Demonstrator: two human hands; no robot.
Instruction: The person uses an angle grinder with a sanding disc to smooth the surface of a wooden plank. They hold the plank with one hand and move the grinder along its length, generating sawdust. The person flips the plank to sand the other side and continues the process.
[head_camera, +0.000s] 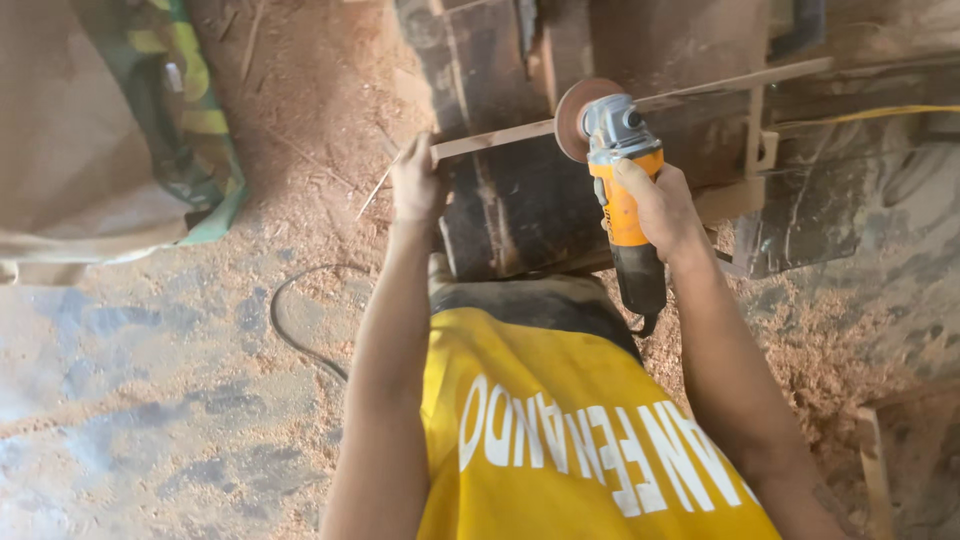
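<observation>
Sawdust-covered floor (150, 400), dark workbench (520, 210) far. Left hand (415, 185) clamps wooden strip (500, 135); right hand (655, 205) wraps angle grinder (625, 190), disc (572, 118) on strip. Best: light pressure, strip pinned firm.

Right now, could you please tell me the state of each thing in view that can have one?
Left hand: closed on the wooden strip's end.
Right hand: gripping the angle grinder.
Wooden strip: held roughly level, touching the disc.
Angle grinder: disc against the strip; spinning cannot be told.
Cable: lying curved in sawdust.

Grinder (625, 190) right of wood strip (500, 137)
</observation>
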